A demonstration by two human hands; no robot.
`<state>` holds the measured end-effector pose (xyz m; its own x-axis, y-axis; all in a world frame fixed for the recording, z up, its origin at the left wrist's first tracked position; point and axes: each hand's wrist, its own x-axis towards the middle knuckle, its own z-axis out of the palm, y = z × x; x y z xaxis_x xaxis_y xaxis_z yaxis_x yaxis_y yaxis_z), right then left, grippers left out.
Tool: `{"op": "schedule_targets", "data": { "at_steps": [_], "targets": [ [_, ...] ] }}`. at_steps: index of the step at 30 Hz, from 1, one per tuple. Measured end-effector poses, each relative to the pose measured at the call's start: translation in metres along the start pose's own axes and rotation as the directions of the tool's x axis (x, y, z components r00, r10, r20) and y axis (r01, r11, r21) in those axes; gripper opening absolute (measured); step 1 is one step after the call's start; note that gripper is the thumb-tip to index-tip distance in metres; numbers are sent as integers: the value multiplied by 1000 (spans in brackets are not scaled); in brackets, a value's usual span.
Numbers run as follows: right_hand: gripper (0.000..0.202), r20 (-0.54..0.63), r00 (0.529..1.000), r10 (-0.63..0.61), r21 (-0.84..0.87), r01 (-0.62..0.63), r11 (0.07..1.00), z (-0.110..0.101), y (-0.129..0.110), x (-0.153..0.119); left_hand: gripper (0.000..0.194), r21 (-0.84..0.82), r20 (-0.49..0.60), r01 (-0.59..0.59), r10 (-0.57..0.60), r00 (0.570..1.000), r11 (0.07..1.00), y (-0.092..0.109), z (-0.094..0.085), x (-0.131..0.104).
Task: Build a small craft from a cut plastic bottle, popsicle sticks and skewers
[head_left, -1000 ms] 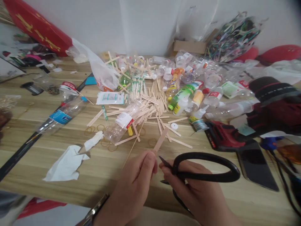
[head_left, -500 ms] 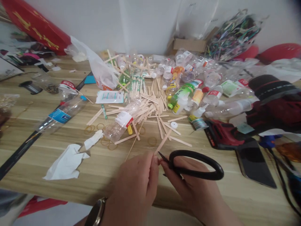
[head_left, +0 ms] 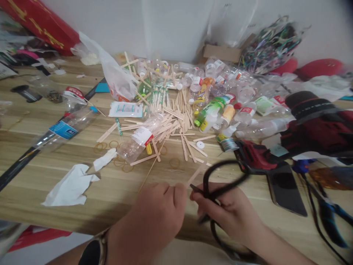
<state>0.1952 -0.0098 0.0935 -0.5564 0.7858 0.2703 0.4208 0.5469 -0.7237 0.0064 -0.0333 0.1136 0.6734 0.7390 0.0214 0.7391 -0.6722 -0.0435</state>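
Observation:
My left hand [head_left: 162, 213] is closed on a flat wooden craft stick [head_left: 197, 173], whose far end sticks out up and to the right. Black-handled scissors [head_left: 211, 184] are in my right hand [head_left: 228, 209], gripped near the pivot with the big loops above and below my fingers. One blade tip lies close by the stick, beside my left knuckles; whether it touches cannot be seen. The lower part of the stick is hidden in my left fist. Beyond my hands lies a heap of loose craft sticks [head_left: 172, 127], with an empty plastic bottle [head_left: 140, 140] beside it.
Many plastic bottles [head_left: 213, 108] crowd the back right. A red and black power tool [head_left: 311, 129], a phone [head_left: 286, 189] and pliers [head_left: 329, 217] lie at right. White tissue [head_left: 71, 186], rubber bands [head_left: 174, 163] and a blue-labelled bottle [head_left: 63, 129] are at left.
My right hand has turned the scissors and shifted slightly right, away from my left hand; both handle loops now show. My left fist has rolled over, still holding the stick. The view has shifted a little.

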Motion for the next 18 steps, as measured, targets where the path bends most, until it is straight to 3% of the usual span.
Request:
{"op": "schedule_targets", "data": {
  "at_steps": [2, 4, 6, 8, 10, 13, 15, 18],
  "targets": [
    [48, 98, 982, 164, 220, -182, 958, 4, 0, 1, 23, 57, -40, -16, 18, 999, 998, 0, 0, 1],
    [48, 69, 985, 155, 182, -165, 969, 5, 2, 0, 23, 66, -23, -17, 19, 1000, 998, 0, -1, 1],
    [43, -39, 998, -48, -98, 44, 994, 3, 4, -1, 26, 17, 54, -11, 11, 998, 1000, -1, -2, 0],
    [35, -49, 953, -298, -415, 252, 874, -1, 6, -2, 30, -44, 120, -12, 17, 993, 999, 0, -2, 1],
    [31, -49, 929, -367, -486, 298, 821, -3, 7, -1, 31, -40, 109, 0, 4, 994, 999, 0, -1, 1],
    [37, -90, 989, -114, -148, 100, 984, 0, 4, 2, 27, 35, -54, 4, -2, 999, 999, 0, 3, 1],
    [47, -31, 999, 43, 59, -41, 997, 2, 2, 4, 25, 20, -145, -5, 8, 989, 1000, -2, 5, 0],
    [39, -81, 997, 3, 27, -1, 1000, 0, 3, 6, 21, -284, -140, 68, -112, 984, 956, -7, 5, -1]
  ]
}}
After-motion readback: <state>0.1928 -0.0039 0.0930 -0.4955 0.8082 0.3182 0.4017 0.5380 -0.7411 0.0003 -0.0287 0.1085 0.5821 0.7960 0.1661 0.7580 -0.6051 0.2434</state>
